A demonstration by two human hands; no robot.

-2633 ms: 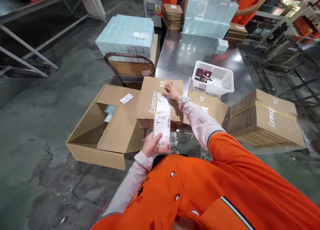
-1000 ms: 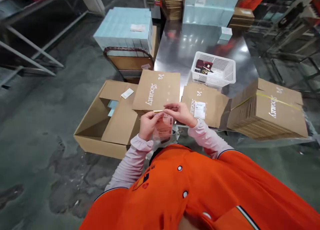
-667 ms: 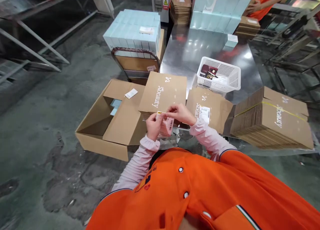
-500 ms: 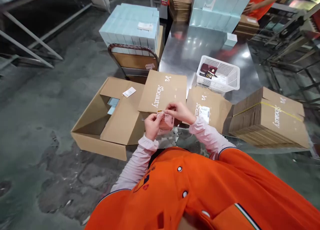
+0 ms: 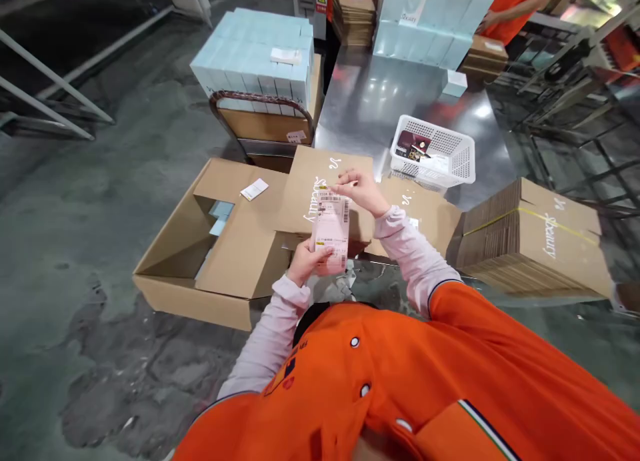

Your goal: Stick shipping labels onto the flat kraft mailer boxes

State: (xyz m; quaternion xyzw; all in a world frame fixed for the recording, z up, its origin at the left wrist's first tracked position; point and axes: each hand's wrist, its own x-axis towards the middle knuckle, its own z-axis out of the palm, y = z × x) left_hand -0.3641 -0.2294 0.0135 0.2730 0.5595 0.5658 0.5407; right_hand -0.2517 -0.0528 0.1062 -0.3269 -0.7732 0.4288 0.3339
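Observation:
My left hand (image 5: 306,261) pinches the lower end of a pink-and-white label strip (image 5: 331,229) printed with barcodes. My right hand (image 5: 361,189) pinches the strip's upper end and holds it stretched over a flat brown "Beauty" carton (image 5: 320,184) on the steel table (image 5: 370,107). A second flat carton (image 5: 425,211) lies to the right, partly behind my right sleeve.
A large open carton (image 5: 215,247) with pale blue boxes inside stands at the left. A white basket (image 5: 434,157) sits behind the cartons, a strapped bundle of flat cartons (image 5: 537,247) to the right. Pale blue boxes (image 5: 257,57) are stacked on a cart. Another person's orange sleeve (image 5: 513,4) shows far back.
The strip was bunched between both hands near my chest. My right hand has now drawn its top end up and away over the carton, so the strip is stretched out.

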